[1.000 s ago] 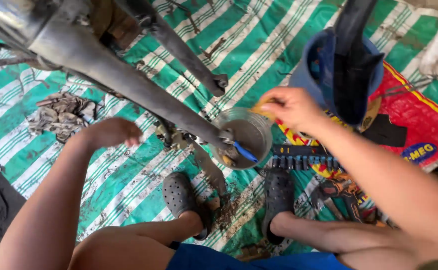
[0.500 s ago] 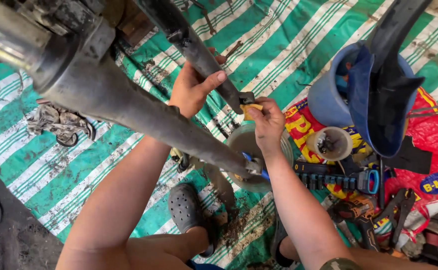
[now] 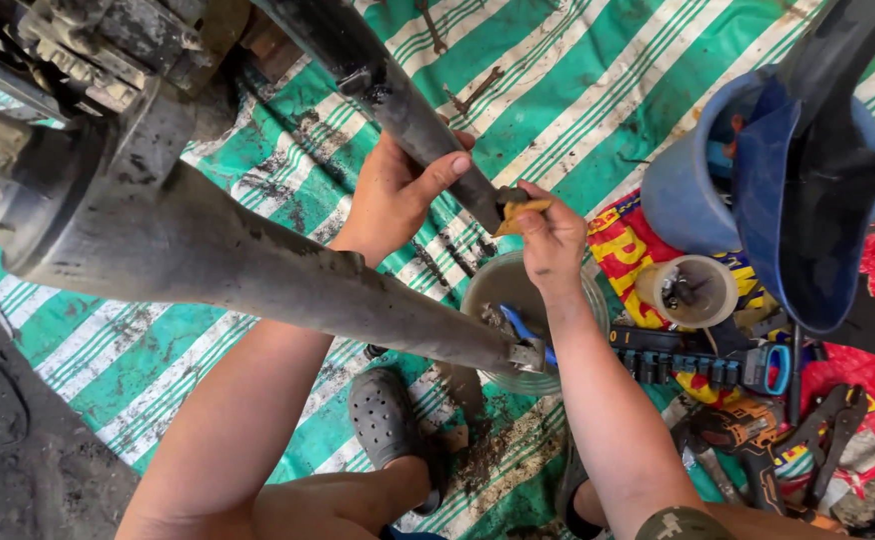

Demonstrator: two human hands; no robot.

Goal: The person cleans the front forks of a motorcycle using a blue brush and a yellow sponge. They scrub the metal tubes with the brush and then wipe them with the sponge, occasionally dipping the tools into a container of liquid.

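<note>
My left hand (image 3: 398,190) wraps around a thin, dirty black rod (image 3: 398,100) that slants down from the top. My right hand (image 3: 551,235) pinches a small yellowish piece (image 3: 520,213) against the rod's lower end. A thicker grey tube (image 3: 258,275) crosses below, from the upper left to its tip over a round clear bowl (image 3: 588,300). A blue-handled tool (image 3: 520,328) lies in that bowl.
A green-and-white striped mat (image 3: 598,70) covers the ground. To the right stand a blue bucket (image 3: 693,190), a small clear cup with bits (image 3: 693,290), a socket rail (image 3: 698,362) and pliers (image 3: 828,425) on a red sack. My grey clogs (image 3: 383,415) rest below.
My left hand rose from near the ground to grip the thin rod. My right hand moved from the bowl's rim up to the rod's end. The view has closed in.
</note>
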